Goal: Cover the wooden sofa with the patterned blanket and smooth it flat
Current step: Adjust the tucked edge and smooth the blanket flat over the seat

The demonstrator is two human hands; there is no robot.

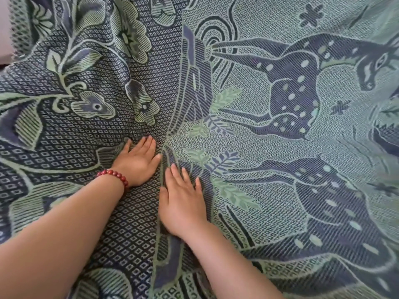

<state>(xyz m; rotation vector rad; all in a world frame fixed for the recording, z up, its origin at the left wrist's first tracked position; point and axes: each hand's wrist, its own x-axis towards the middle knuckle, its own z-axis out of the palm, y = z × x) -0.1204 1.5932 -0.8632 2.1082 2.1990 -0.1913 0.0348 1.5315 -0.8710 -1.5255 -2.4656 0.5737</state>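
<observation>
The patterned blanket (269,147), green and dark blue with flowers, leaves and spotted deer, fills nearly the whole head view. The wooden sofa under it is hidden. My left hand (138,162), with a red bead bracelet on the wrist, lies flat on the cloth with straight fingers at centre left. My right hand (183,201) presses flat beside it, fingers spread. Both hands sit on either side of a ridge in the fabric that runs up the middle. Folds rise in the flowered part at the upper left.
A pale strip of wall or floor (4,29) shows at the far upper left beyond the blanket's fringed edge. The blanket's right part with the deer lies smoother than the left.
</observation>
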